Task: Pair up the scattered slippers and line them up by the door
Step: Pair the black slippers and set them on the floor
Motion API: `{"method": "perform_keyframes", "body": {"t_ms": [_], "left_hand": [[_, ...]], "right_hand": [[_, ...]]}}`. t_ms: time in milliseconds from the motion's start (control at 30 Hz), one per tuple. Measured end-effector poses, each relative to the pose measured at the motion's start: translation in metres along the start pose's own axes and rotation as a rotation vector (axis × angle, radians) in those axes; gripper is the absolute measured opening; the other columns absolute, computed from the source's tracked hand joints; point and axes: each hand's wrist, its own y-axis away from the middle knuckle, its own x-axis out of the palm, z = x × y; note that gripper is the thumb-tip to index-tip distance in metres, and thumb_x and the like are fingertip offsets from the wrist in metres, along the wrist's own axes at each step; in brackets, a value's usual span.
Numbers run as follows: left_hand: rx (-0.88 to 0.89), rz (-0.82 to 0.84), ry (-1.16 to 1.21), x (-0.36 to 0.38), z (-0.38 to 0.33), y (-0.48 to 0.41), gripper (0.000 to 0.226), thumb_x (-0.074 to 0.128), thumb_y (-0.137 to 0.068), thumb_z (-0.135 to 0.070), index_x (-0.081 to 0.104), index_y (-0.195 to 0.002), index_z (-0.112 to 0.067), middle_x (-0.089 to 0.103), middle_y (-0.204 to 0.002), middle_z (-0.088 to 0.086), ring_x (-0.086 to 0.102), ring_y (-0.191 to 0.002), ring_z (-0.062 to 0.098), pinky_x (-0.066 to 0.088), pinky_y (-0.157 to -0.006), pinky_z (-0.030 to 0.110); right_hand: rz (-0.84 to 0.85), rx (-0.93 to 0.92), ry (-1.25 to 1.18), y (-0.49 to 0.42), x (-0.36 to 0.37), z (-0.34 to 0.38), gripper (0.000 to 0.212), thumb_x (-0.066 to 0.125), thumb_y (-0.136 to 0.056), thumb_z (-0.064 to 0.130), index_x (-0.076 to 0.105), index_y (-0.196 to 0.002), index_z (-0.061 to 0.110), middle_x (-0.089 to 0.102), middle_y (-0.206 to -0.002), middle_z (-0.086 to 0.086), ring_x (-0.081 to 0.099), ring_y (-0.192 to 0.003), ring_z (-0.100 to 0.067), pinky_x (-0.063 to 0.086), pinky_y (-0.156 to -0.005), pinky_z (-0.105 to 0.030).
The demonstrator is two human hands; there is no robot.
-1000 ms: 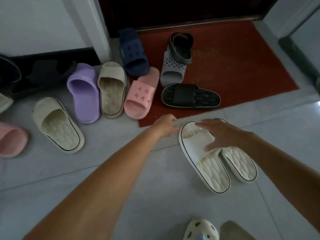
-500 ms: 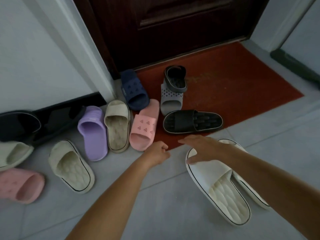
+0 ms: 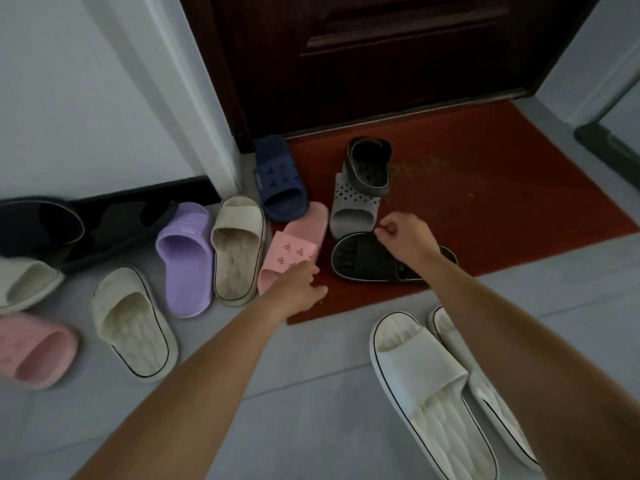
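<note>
- The white slipper pair point(image 3: 426, 375) has been released by the right hand point(image 3: 405, 237) and is left side by side on the floor, just short of the red doormat point(image 3: 485, 209). It is judged matched, not yet lined up.
- The right hand is now held over the black slipper point(image 3: 360, 261), fingers curled, with nothing gripped.
- The left hand point(image 3: 301, 289) is curled at the pink slipper's point(image 3: 294, 251) heel, and a grip cannot be told.
- The black slipper is seen lying crosswise on the doormat, dark with a pale rim line.

Pink slipper point(image 3: 294, 249) (dash-patterned), lilac slipper point(image 3: 185, 258), red mat point(image 3: 485, 202).
</note>
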Motion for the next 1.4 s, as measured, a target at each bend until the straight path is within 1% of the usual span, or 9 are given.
{"method": "perform_keyframes", "body": {"t_ms": [133,267,400,600,800,933,1067,1233,1400], "left_hand": [[-0.003,-0.053,-0.057,-0.013,0.001,-0.016,0.048,0.059,-0.088,-0.032,0.045,-0.132,-0.018,0.053,-0.132,0.005,0.050,-0.118,0.023,0.039,-0.101,0.038],[0.018,-0.087,0.012,-0.021,-0.010,-0.042,0.044,0.059,-0.088,-0.030,0.047,-0.129,-0.016,0.055,-0.125,0.003,0.053,-0.096,0.016,0.043,-0.075,0.027],[0.054,-0.082,-0.003,-0.016,-0.020,-0.063,0.043,0.056,-0.090,-0.033,0.047,-0.129,-0.016,0.056,-0.126,0.001,0.051,-0.092,0.011,0.044,-0.074,0.025],[0.065,-0.142,0.076,-0.010,-0.031,-0.083,0.045,0.056,-0.091,-0.030,0.047,-0.132,-0.013,0.055,-0.131,0.003,0.053,-0.114,0.013,0.036,-0.081,0.018],[0.035,-0.264,0.239,-0.014,-0.045,-0.092,0.041,0.047,-0.094,-0.039,0.052,-0.125,-0.014,0.063,-0.097,-0.008,0.057,-0.083,0.002,0.041,-0.062,0.007],[-0.058,-0.284,0.666,-0.022,-0.064,-0.102,0.047,0.054,-0.086,-0.054,0.061,-0.107,-0.013,0.068,-0.101,0.013,0.067,-0.090,0.028,0.053,-0.063,0.028],[-0.323,-0.330,1.137,-0.028,-0.047,-0.096,0.041,0.065,-0.086,-0.017,0.052,-0.124,-0.008,0.062,-0.119,0.019,0.060,-0.107,0.038,0.047,-0.095,0.056],[-0.287,-0.372,1.095,-0.021,-0.013,-0.073,0.036,0.057,-0.089,0.000,0.051,-0.124,-0.005,0.060,-0.121,0.023,0.059,-0.109,0.037,0.046,-0.097,0.055],[-0.283,-0.254,1.193,-0.013,0.007,-0.044,0.027,0.054,-0.092,-0.003,0.056,-0.112,-0.021,0.067,-0.098,0.008,0.070,-0.071,0.022,0.055,-0.049,0.034]], "right_hand": [[0.004,0.034,-0.008,-0.022,-0.001,0.002,0.025,0.056,-0.090,0.035,0.059,-0.111,0.022,0.060,-0.113,-0.006,0.061,-0.091,-0.022,0.056,-0.077,-0.040],[-0.061,0.052,0.034,-0.044,0.006,0.005,0.039,0.054,-0.091,0.034,0.047,-0.127,0.022,0.048,-0.125,-0.005,0.060,-0.094,-0.025,0.053,-0.071,-0.037],[-0.162,0.319,-0.367,-0.076,0.011,0.014,0.052,0.057,-0.090,0.034,0.036,-0.132,0.012,0.055,-0.122,-0.011,0.060,-0.101,-0.027,0.049,-0.069,-0.034],[-0.119,0.543,-0.595,-0.122,0.020,0.013,0.047,0.052,-0.094,0.036,0.044,-0.126,0.002,0.060,-0.098,-0.013,0.053,-0.061,-0.017,0.037,-0.042,-0.026],[-0.179,0.434,-0.988,-0.110,0.019,0.002,0.022,0.061,-0.090,0.019,0.060,-0.111,0.012,0.063,-0.087,0.001,0.063,-0.071,-0.014,0.049,-0.050,-0.025],[0.021,0.236,-1.078,-0.050,0.039,0.011,0.033,0.062,-0.089,0.015,0.051,-0.119,0.016,0.064,-0.107,0.001,0.067,-0.091,-0.017,0.055,-0.057,-0.024],[0.302,0.052,-0.879,-0.019,0.037,0.007,0.024,0.057,-0.092,0.015,0.055,-0.116,0.017,0.064,-0.108,-0.002,0.065,-0.092,-0.011,0.056,-0.063,-0.019],[0.066,0.150,-0.096,-0.033,0.008,-0.048,0.045,0.052,-0.090,0.008,0.048,-0.131,0.025,0.052,-0.131,-0.001,0.055,-0.111,-0.020,0.050,-0.090,-0.034],[0.322,0.164,0.374,-0.026,0.014,-0.080,0.069,0.061,-0.084,0.030,0.026,-0.144,0.030,0.038,-0.146,-0.003,0.029,-0.138,-0.030,0.014,-0.115,-0.052]]}}
